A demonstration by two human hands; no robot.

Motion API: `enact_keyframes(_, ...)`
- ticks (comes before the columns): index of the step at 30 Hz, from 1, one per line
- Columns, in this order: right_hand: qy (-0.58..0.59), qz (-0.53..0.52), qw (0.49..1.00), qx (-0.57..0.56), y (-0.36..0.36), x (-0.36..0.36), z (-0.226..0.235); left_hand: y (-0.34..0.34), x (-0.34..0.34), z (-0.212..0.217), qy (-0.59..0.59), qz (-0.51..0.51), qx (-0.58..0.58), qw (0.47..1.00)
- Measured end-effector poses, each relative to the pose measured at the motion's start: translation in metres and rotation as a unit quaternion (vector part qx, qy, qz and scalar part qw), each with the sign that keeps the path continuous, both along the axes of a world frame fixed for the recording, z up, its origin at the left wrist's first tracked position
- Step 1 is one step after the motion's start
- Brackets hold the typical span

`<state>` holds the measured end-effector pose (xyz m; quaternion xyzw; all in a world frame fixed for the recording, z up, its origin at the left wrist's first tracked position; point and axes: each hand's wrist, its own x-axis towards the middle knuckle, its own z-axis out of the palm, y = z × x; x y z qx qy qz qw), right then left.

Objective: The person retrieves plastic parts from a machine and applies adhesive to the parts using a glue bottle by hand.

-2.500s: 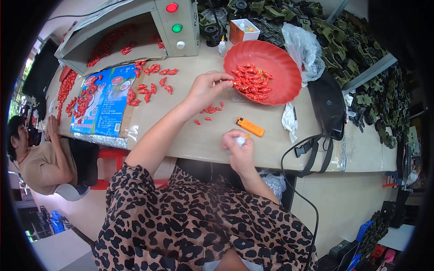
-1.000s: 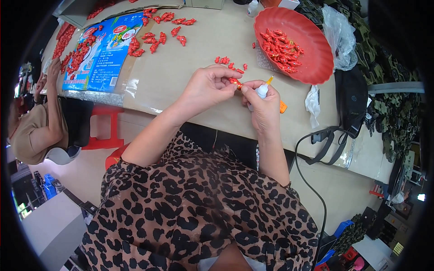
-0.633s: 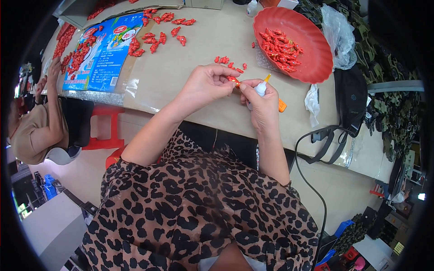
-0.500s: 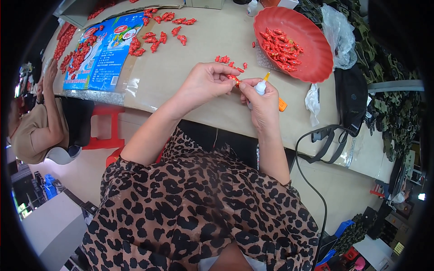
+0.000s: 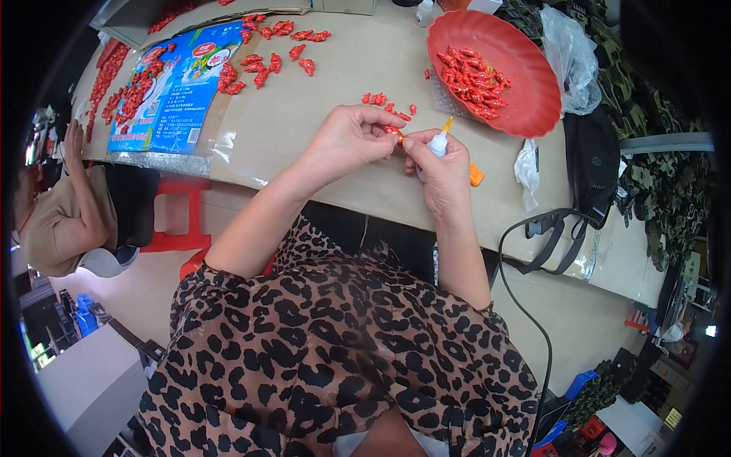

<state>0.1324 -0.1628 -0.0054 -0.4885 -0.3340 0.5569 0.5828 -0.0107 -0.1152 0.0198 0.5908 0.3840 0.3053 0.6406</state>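
My left hand (image 5: 352, 139) is closed in a pinch on a small glossy red piece (image 5: 394, 132) with a light spot on it. Thumb and finger of my right hand (image 5: 443, 174) meet the same piece from the other side. Tucked in that right hand is a white glue bottle (image 5: 438, 144), its yellow nozzle pointing up and away from me. Fingers hide most of the red piece and the bottle's lower part. Just beyond my hands lie several small red pieces (image 5: 378, 99). An orange object (image 5: 476, 175) rests on the table beside my right hand.
A red scalloped bowl (image 5: 533, 107) of red pieces stands at the far right, near a clear plastic bag (image 5: 569, 65). Crumpled tissue (image 5: 527, 171), a black bag (image 5: 592, 164) and its cable lie right. Red figures cover blue packaging (image 5: 183, 99) at left; a co-worker (image 5: 65, 221) sits there.
My hands stay almost in place on the red piece; the glue bottle's nozzle has tipped slightly to the left. The co-worker's hand at left has shifted a little toward the table edge.
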Motion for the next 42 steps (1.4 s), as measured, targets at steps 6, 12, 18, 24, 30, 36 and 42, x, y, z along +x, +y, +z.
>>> enact_keyframes(6, 0.003, -0.002, 1.000, 0.003, 0.000, 0.000, 0.000, 0.000, 0.001, -0.001, -0.007, 0.001, 0.005, 1.000)
enact_keyframes(12, 0.006, -0.004, 1.000, 0.007, 0.000, -0.001, 0.000, 0.001, 0.001, -0.003, -0.004, -0.002, 0.007, 1.000)
enact_keyframes(18, 0.008, -0.004, 1.000, 0.009, 0.000, 0.000, 0.000, 0.000, 0.001, -0.002, -0.001, -0.001, 0.009, 1.000)
enact_keyframes(24, 0.008, -0.011, 1.000, 0.009, -0.001, -0.001, -0.002, 0.002, 0.000, -0.004, -0.009, -0.002, -0.006, 1.000)
enact_keyframes(30, 0.073, 0.019, 0.996, 0.052, -0.005, 0.003, -0.006, 0.003, -0.005, -0.009, -0.124, -0.007, -0.088, 0.988)
enact_keyframes(36, 0.037, -0.001, 0.997, 0.064, -0.007, -0.001, -0.005, -0.001, -0.007, -0.007, -0.122, -0.001, -0.128, 0.984)
enact_keyframes(42, 0.009, -0.015, 0.997, 0.075, -0.007, -0.003, -0.008, -0.002, -0.006, -0.009, -0.115, 0.012, -0.127, 0.985)
